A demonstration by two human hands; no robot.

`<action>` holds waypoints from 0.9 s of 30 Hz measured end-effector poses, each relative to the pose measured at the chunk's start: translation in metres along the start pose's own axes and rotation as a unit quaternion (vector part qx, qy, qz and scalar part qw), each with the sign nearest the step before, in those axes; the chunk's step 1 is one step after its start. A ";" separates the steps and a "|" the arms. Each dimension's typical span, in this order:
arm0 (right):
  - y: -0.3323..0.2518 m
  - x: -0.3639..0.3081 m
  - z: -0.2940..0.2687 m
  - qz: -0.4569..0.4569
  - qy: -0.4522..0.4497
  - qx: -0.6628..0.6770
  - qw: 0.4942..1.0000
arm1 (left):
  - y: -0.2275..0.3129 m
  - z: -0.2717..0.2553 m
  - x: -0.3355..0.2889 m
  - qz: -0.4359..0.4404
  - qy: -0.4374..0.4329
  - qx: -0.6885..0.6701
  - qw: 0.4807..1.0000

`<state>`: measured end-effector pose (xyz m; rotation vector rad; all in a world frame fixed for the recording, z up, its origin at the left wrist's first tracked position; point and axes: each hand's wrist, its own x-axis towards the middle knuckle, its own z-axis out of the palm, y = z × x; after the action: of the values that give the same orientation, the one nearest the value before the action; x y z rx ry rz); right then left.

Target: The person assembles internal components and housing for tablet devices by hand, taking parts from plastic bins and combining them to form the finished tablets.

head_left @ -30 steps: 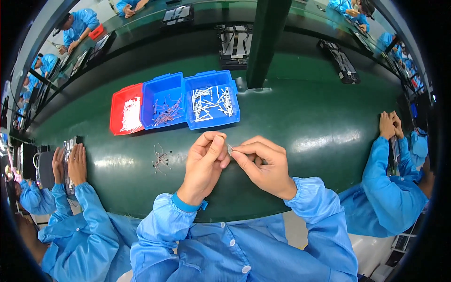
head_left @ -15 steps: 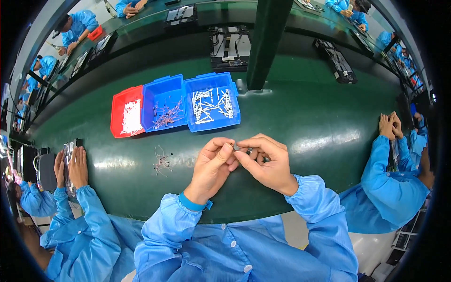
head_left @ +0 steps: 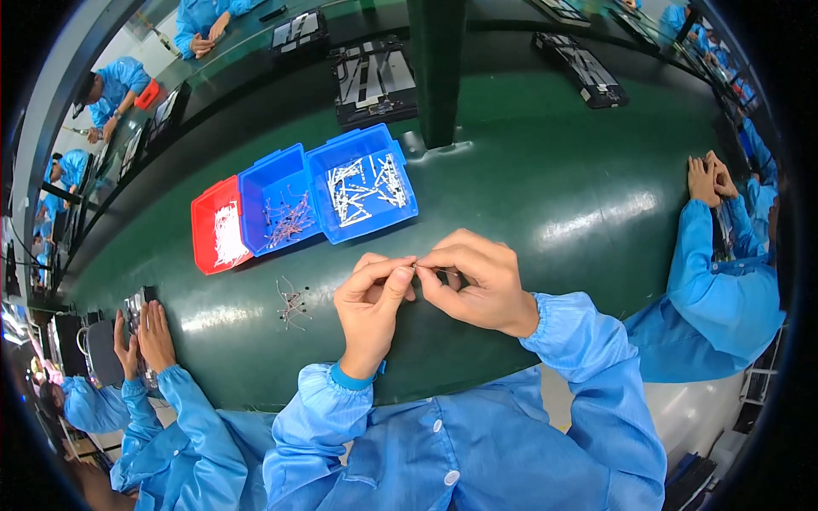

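Note:
Over the green table (head_left: 528, 179), my left hand (head_left: 368, 305) and my right hand (head_left: 479, 285) meet at the fingertips. Each pinches with thumb and forefinger at a tiny part, mostly covered by the fingers, whose kind I cannot make out. A thin wire-like line shows beside the right fingertips. To the left of my hands lies a small loose bunch of thin wires with dark ends (head_left: 292, 304). Beyond it, three bins stand side by side: a red bin (head_left: 202, 241) with white slips, a blue bin (head_left: 254, 183) with reddish wires, and another blue bin (head_left: 362, 228) with white strips.
A green post (head_left: 437, 81) rises behind the bins. Opened flat devices (head_left: 373, 81) lie on the dark line at the back, another (head_left: 588, 72) to its right. Co-workers' hands rest at the table's left (head_left: 156, 336) and right (head_left: 705, 180); other people sit farther off.
The view has turned, shifting the bins and the back line leftward in the picture. A small grey piece seen between my fingertips is now mostly hidden. Both hands remain pinched together.

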<state>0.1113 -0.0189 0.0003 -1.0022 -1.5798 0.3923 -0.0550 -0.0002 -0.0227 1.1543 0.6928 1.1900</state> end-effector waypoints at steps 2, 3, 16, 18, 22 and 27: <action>-0.002 -0.001 0.000 0.027 -0.006 0.030 0.999 | 0.002 -0.001 0.002 0.002 -0.001 0.007 1.000; -0.003 -0.001 0.000 0.054 -0.012 0.060 0.997 | 0.004 -0.001 0.004 -0.015 -0.011 -0.018 1.000; -0.003 -0.005 -0.001 0.046 -0.007 0.022 0.999 | 0.003 -0.005 0.005 -0.020 -0.033 -0.050 0.998; 0.000 -0.005 -0.001 -0.037 0.025 -0.041 0.998 | 0.005 -0.001 0.004 -0.006 -0.026 -0.024 0.999; 0.000 -0.003 -0.004 -0.038 0.002 -0.073 0.997 | 0.007 0.002 0.002 0.050 -0.003 0.076 0.996; 0.002 -0.004 -0.003 -0.042 -0.003 -0.062 0.997 | 0.008 0.000 0.002 0.051 -0.013 0.080 0.995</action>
<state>0.1146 -0.0215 -0.0028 -1.0263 -1.6616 0.2411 -0.0569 0.0013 -0.0144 1.3502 0.7267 1.2189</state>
